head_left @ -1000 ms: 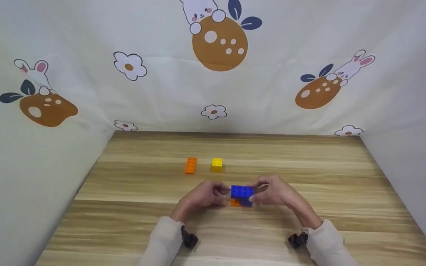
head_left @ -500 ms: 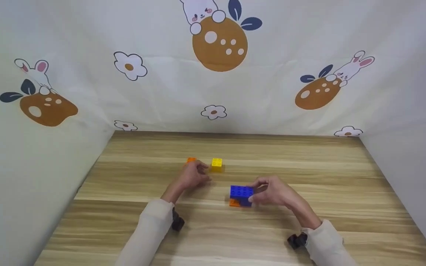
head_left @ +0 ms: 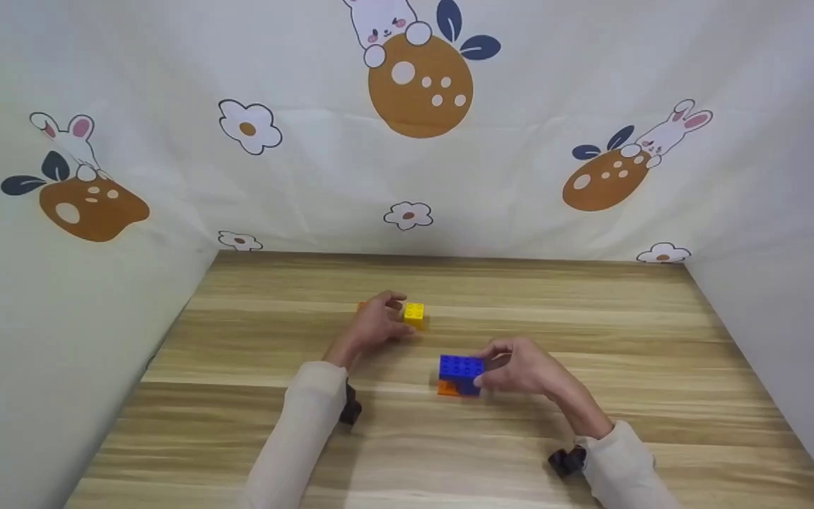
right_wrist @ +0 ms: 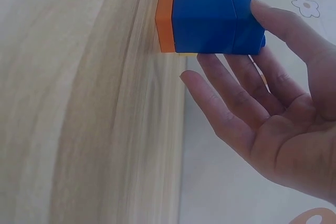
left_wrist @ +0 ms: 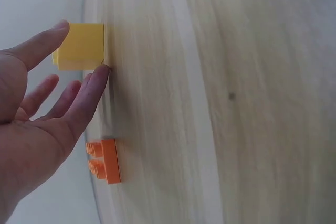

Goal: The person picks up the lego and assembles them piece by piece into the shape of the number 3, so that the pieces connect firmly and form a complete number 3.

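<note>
My left hand (head_left: 376,322) reaches to the yellow brick (head_left: 414,313) at the back of the table. In the left wrist view its thumb and forefinger spread around the yellow brick (left_wrist: 83,45), thumb over one edge, forefinger at a lower corner. With thumb and fingers, my right hand (head_left: 523,366) pinches the right end of a small brick stack. That stack has a long blue brick (head_left: 460,366) on top, a blue block (right_wrist: 203,22) below it and an orange plate brick (right_wrist: 166,14) as base. The stack's left side has a gap under the top brick.
A loose orange brick (left_wrist: 111,162) lies left of the yellow one, mostly hidden behind my left hand in the head view. The wooden table (head_left: 555,297) meets a patterned cloth (head_left: 322,177) at the back and sides.
My left hand has left the stack's left side, swung back and left over the loose orange brick, then moved right to the yellow brick. My right hand has stayed at the stack.
</note>
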Tool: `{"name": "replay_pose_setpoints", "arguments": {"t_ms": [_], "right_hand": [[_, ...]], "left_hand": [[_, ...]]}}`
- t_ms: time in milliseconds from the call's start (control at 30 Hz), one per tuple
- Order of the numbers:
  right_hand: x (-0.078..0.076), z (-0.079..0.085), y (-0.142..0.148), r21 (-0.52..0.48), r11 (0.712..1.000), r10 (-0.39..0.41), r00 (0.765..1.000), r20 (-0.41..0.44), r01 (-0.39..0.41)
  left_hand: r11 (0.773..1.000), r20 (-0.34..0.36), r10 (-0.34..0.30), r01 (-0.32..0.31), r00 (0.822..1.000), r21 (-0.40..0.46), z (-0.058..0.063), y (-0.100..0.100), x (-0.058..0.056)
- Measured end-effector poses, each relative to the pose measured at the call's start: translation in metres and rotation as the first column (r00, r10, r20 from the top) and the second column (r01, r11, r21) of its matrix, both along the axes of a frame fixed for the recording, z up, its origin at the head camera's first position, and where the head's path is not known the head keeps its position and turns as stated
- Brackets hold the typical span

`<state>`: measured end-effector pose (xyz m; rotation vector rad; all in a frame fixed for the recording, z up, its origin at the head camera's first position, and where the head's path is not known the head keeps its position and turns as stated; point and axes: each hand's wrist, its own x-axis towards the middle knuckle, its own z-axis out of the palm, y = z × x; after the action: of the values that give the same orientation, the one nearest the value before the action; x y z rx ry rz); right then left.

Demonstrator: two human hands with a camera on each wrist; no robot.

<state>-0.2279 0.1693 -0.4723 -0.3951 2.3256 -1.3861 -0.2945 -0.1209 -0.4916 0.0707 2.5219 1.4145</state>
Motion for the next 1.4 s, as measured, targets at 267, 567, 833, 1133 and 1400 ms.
{"name": "replay_pose_setpoints", "arguments": {"t_ms": [267,567,833,1133,1400], "right_hand": [[0.003,0.001,-0.004,0.016,0.999,-0.037,0.999,0.014,0.037],[0.004,0.005,-0.008,0.052,0.995,-0.081,0.996,0.032,0.079],[0.003,0.002,-0.007,0.024,0.998,-0.066,0.996,0.059,0.065],[0.002,0.001,-0.008,0.059,0.997,-0.055,0.998,0.020,0.054],[0.002,0.001,-0.007,0.049,0.998,-0.028,1.000,-0.005,0.028]], "left_hand": [[1.000,-0.008,0.012,-0.012,1.000,0.004,-0.001,0.010,-0.001],[0.997,0.000,0.029,-0.029,1.000,0.070,0.004,0.018,0.004],[0.998,-0.060,-0.006,0.010,0.998,0.058,0.021,0.033,0.022],[0.988,-0.115,-0.081,0.095,0.990,0.124,0.033,0.044,0.048],[0.962,-0.177,-0.170,0.202,0.969,0.183,0.032,0.049,0.061]]}}
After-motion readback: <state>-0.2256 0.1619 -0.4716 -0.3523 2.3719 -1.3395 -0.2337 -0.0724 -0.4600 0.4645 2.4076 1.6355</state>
